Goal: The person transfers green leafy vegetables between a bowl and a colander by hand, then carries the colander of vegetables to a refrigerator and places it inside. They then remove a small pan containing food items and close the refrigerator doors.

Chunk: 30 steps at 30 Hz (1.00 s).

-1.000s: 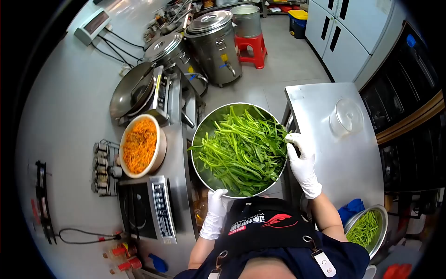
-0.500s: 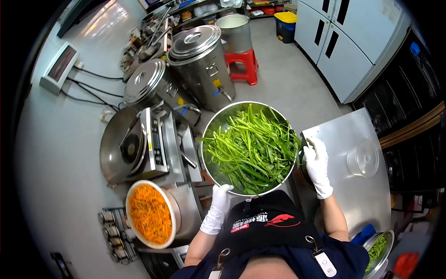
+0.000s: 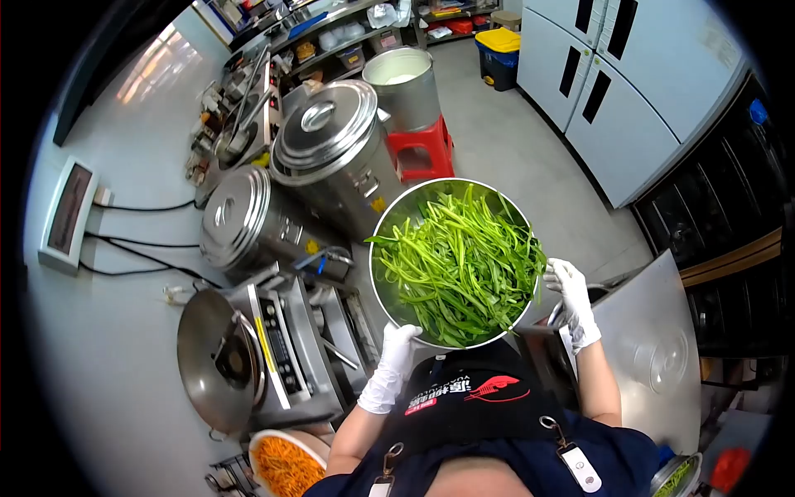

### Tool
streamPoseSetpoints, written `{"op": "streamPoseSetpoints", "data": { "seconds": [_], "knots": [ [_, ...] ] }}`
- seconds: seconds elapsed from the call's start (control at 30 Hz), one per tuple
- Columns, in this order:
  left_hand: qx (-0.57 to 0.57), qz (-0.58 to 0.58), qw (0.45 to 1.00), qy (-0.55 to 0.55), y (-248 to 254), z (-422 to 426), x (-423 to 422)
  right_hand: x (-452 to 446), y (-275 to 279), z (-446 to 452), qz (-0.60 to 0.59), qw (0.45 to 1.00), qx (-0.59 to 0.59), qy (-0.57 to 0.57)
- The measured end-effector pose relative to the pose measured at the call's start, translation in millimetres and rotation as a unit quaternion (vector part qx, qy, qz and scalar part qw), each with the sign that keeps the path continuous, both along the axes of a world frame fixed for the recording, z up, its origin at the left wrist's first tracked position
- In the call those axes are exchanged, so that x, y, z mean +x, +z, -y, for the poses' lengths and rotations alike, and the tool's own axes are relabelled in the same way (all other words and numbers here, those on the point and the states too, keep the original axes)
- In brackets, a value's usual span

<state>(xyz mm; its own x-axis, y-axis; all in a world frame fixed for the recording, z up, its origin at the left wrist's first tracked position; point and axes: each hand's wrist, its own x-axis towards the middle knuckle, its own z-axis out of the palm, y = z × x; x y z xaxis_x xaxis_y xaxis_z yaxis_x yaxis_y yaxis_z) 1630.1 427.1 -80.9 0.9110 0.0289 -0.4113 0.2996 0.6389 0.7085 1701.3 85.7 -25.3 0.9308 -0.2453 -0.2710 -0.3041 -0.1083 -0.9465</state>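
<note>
In front of my dark apron, a wide round metal basin (image 3: 397,302) is held up, piled with long-stemmed green leafy vegetables (image 3: 464,265). My left hand (image 3: 396,364), in a white glove, grips its near left rim with the thumb over the edge. On the right side, my gloved right hand (image 3: 573,302) has its curled fingers at the rim, partly hidden by the basin and leaves. Some leaves overhang the rim near the right fingers.
Left are a wok (image 3: 207,364), a cooker (image 3: 277,348) and a tub of shredded carrot (image 3: 286,468). Lidded steel pots (image 3: 327,132) stand ahead, beside a red stool (image 3: 422,151) bearing a bucket (image 3: 406,91). A steel table (image 3: 638,331) holds a clear container (image 3: 662,364); white cabinets (image 3: 621,116) stand beyond.
My view has shifted forward and turned; the pots, wok and steel table appear lower in the frame. Both hands stay at the basin, which keeps nearly the same place before me.
</note>
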Motion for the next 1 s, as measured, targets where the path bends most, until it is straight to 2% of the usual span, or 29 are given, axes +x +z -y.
{"op": "streamPoseSetpoints", "data": {
  "seconds": [0.03, 0.2, 0.33, 0.5, 0.6, 0.73, 0.83, 0.87, 0.97, 1.0],
  "knots": [
    [0.006, -0.01, 1.0, -0.011, 5.1, 5.4, 19.9, 20.9, -16.5, 10.0, -0.005, 1.0, 0.027, -0.006],
    [-0.009, -0.03, 0.997, -0.066, 26.3, 5.6, 106.9, 104.8, -10.9, 8.6, -0.001, 0.994, 0.095, -0.062],
    [-0.026, -0.009, 0.993, -0.112, 22.6, 10.0, 179.1, 155.8, 5.3, 12.3, 0.081, 0.987, 0.096, -0.099],
    [-0.065, -0.012, 0.984, -0.168, 39.1, 34.8, 280.3, 217.0, 20.0, 30.7, 0.078, 0.985, 0.074, -0.132],
    [-0.048, -0.013, 0.981, -0.19, 32.4, 47.1, 339.4, 253.4, 32.3, 37.4, 0.09, 0.983, 0.047, -0.152],
    [-0.057, -0.027, 0.973, -0.223, 36.5, 70.7, 418.3, 305.2, 54.9, 53.2, 0.049, 0.98, -0.149, -0.123],
    [-0.064, -0.018, 0.966, -0.25, 44.1, 88.7, 470.2, 345.4, 68.1, 36.4, 0.185, 0.899, -0.382, -0.105],
    [-0.068, -0.018, 0.963, -0.262, 48.5, 95.3, 484.2, 358.3, 73.6, 28.0, 0.14, 0.902, -0.398, -0.095],
    [-0.066, -0.012, 0.963, -0.261, 53.0, 122.3, 520.9, 400.5, 52.3, 20.2, 0.165, 0.87, -0.459, -0.067],
    [-0.073, -0.015, 0.963, -0.26, 49.6, 128.5, 533.0, 414.3, 46.1, 22.4, 0.138, 0.864, -0.482, -0.049]
  ]
}}
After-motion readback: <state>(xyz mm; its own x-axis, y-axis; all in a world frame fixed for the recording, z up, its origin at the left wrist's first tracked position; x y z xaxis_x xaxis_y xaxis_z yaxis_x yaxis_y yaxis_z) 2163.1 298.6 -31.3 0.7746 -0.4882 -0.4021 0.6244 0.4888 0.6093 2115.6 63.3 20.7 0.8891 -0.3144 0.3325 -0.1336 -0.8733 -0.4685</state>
